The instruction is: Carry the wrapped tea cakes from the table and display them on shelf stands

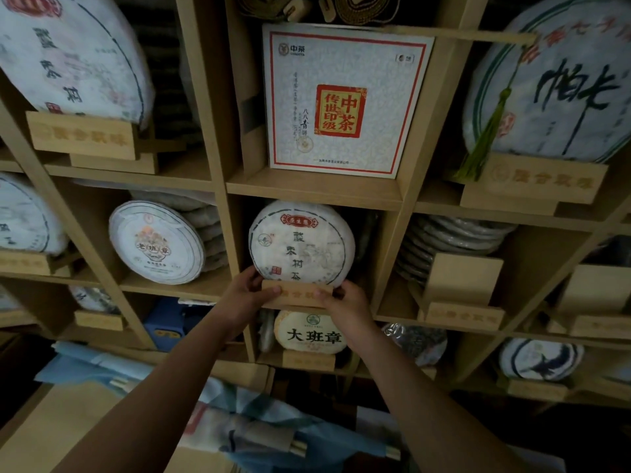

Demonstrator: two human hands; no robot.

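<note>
A round tea cake in white paper with dark characters (302, 245) stands upright in the middle cubby of a wooden shelf unit. It rests in a small wooden stand (296, 294) at the cubby's front. My left hand (247, 292) grips the stand's left end, its thumb on the front face. My right hand (346, 302) grips the right end, thumb also on the front. Both forearms reach up from the bottom of the view.
Neighbouring cubbies hold other wrapped cakes: one at left (156, 242), one below (312, 332), large ones at top left (73, 56) and top right (560, 87). A white boxed tea (345, 100) stands above. An empty stand (462, 285) sits at right. Blue bags (136, 367) lie below.
</note>
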